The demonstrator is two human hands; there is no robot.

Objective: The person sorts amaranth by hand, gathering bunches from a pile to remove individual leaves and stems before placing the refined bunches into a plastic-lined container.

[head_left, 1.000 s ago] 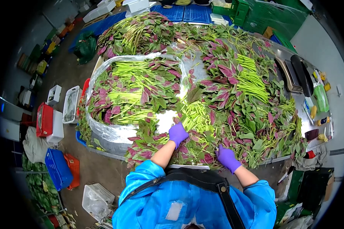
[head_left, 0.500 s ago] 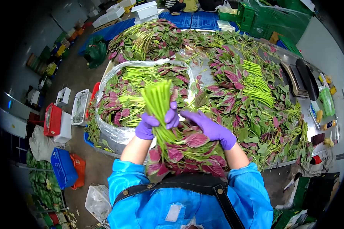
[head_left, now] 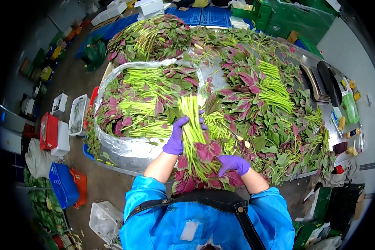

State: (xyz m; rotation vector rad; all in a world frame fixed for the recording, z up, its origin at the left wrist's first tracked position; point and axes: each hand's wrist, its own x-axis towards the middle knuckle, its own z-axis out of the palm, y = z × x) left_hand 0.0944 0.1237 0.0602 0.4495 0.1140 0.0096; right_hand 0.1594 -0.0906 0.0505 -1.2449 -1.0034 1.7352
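My left hand (head_left: 177, 136), in a purple glove, is wrapped around the stems of a bunch of amaranth greens (head_left: 191, 131). The cut green stem ends point up and away from me; the purple-red leaves hang toward my apron. My right hand (head_left: 235, 165), also gloved, is beside the leaves at the lower right of the bunch, thumb apart from the fingers. Whether it touches a leaf is hard to tell. Left of the bunch, stacked amaranth (head_left: 143, 109) lies inside a clear plastic liner (head_left: 125, 146). More loose amaranth (head_left: 275, 89) covers the right side.
A leafy heap (head_left: 150, 37) stands at the table's far left. On the right are a dark scale-like device (head_left: 321, 83), a green plastic packet (head_left: 350, 107) and a small bottle (head_left: 353, 133). Crates, including a blue one (head_left: 63, 185), stand on the floor at left.
The bunch has moved right and its stems now stand more upright. My left hand went right with it. My right hand has drawn down toward me, its fingers less stretched over the leaves.
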